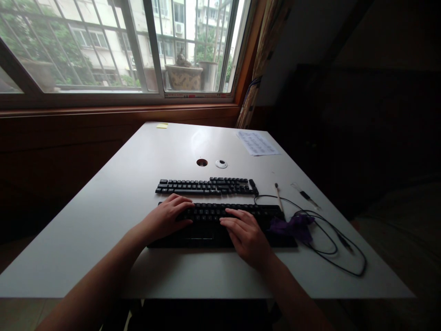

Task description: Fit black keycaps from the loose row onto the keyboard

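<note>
Nearest along the bench (99, 220), a black keyboard (198, 236) is being steadied lengthwise, its far key rows being spanned by both hands. By the left hand (168, 216) its left part is being covered, with the thumb being kept apart from the bent fingers; by the right hand (246, 234) the right-middle keys are being touched or nearly so, the fingers being spread a little. Whether any key is being pinched cannot be told. On the right, part of the keyboard is being hidden by a purple cloth (296, 226), beside which a cable (360, 275) is being left in loops. Just beyond, more dark keys (196, 187) are being kept in rows on the bench, off the keyboard. The work is thus being judged as partly done: many keys are being carried by the keyboard, while a large group is being left apart; whether keys are being fitted or removed is not being shown. Gaps beneath the hands and cloth are being concealed, and the black rows are being blurred by shadow. To the right, a slim brush (279, 198) and a wire-ended tool (305, 195) are being left lying, the latter's ends being hard to make out. Farthest, the print on some papers (258, 143) is being rendered too faint for reading.
</note>
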`<action>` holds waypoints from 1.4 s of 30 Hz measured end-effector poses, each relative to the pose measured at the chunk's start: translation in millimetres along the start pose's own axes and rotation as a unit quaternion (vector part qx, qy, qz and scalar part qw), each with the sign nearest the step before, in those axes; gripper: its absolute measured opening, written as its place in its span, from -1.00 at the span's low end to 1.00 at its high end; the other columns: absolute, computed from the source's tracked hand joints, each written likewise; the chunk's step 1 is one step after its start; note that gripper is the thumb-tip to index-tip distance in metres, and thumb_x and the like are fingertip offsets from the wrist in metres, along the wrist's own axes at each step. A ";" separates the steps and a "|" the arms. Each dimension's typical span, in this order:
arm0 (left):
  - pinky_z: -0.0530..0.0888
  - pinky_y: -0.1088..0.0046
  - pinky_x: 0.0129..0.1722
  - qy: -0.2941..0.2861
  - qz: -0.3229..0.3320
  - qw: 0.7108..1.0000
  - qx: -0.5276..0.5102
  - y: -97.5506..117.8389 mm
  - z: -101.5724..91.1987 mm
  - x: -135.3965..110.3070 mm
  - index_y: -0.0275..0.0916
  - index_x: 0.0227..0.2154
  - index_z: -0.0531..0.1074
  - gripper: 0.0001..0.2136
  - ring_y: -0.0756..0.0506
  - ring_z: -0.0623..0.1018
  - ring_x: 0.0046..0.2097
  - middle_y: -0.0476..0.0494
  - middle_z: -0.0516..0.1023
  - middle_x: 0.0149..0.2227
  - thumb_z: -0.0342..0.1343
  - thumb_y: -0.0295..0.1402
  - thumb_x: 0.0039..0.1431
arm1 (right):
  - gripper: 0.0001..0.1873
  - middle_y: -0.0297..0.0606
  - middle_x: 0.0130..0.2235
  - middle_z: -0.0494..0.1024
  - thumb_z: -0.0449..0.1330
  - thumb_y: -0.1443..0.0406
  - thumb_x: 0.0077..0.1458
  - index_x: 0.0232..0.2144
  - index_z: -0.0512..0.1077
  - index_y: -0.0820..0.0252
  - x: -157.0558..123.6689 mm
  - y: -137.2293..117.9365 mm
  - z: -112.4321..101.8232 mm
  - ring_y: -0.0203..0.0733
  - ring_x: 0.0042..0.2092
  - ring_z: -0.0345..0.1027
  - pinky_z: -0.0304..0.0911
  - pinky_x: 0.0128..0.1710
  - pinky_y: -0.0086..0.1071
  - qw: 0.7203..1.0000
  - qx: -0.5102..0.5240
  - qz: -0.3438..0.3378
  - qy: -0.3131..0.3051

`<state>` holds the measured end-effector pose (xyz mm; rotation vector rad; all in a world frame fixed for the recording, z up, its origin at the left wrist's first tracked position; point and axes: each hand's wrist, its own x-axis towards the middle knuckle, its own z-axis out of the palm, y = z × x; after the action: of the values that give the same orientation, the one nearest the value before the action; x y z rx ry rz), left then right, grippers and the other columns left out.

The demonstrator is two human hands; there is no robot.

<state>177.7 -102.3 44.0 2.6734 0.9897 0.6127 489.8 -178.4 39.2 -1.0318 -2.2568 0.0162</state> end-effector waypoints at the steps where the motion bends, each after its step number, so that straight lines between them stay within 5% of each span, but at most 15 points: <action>1: 0.51 0.06 0.15 0.002 0.001 1.000 0.000 -0.3 0.2 0.0 -0.13 0.15 0.42 -0.62 -0.27 0.43 0.14 -0.20 0.52 0.13 0.26 -0.25 0.31 | -0.67 -0.22 0.02 0.67 0.10 0.47 0.33 0.05 0.44 0.08 0.1 -0.2 -0.2 0.01 0.24 0.40 0.25 0.22 0.10 1.000 -0.001 -0.001 0.002; 17: 0.53 0.06 0.12 0.011 0.005 1.000 -0.008 -0.4 0.2 -0.1 -0.10 0.15 0.43 -0.62 -0.27 0.46 0.13 -0.22 0.54 0.12 0.26 -0.24 0.31 | -0.66 -0.24 -0.01 0.67 0.11 0.44 0.32 0.05 0.48 0.02 4.9 3.9 -4.7 -0.01 0.18 0.45 0.34 0.19 0.04 0.999 0.034 0.013 0.018; 26: 0.53 0.05 0.12 0.012 0.003 1.000 -0.013 3.1 -2.5 1.1 -0.11 0.13 0.45 -0.63 -0.27 0.46 0.13 -0.21 0.54 0.12 0.27 -0.27 0.30 | -0.70 -0.20 -0.02 0.64 0.08 0.35 0.36 0.02 0.52 0.02 39.8 25.8 -20.4 -0.02 0.10 0.48 0.40 0.14 -0.03 0.995 0.048 0.073 0.058; 35: 0.53 0.06 0.11 0.010 0.005 1.000 -0.010 1.7 -0.5 1.3 -0.09 0.13 0.44 -0.63 -0.27 0.47 0.12 -0.20 0.54 0.12 0.28 -0.27 0.29 | -0.76 -0.17 -0.08 0.66 0.06 0.36 0.34 -0.06 0.50 0.07 99.7 82.5 14.5 -0.02 0.01 0.49 0.38 0.10 -0.08 0.993 -0.013 0.115 -0.007; 42: 0.53 0.06 0.12 0.001 -0.002 1.000 -0.005 3.3 -2.0 1.3 -0.10 0.14 0.43 -0.62 -0.27 0.45 0.12 -0.20 0.53 0.13 0.27 -0.27 0.30 | -0.75 -0.19 0.00 0.64 0.05 0.39 0.35 -0.03 0.45 0.04 125.1 99.9 39.6 0.00 0.08 0.47 0.33 0.09 -0.07 0.989 -0.028 0.129 -0.066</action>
<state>179.6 -103.7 47.3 2.6614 0.9891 0.6192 474.6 -14.5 50.5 -1.3838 -2.2351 0.1368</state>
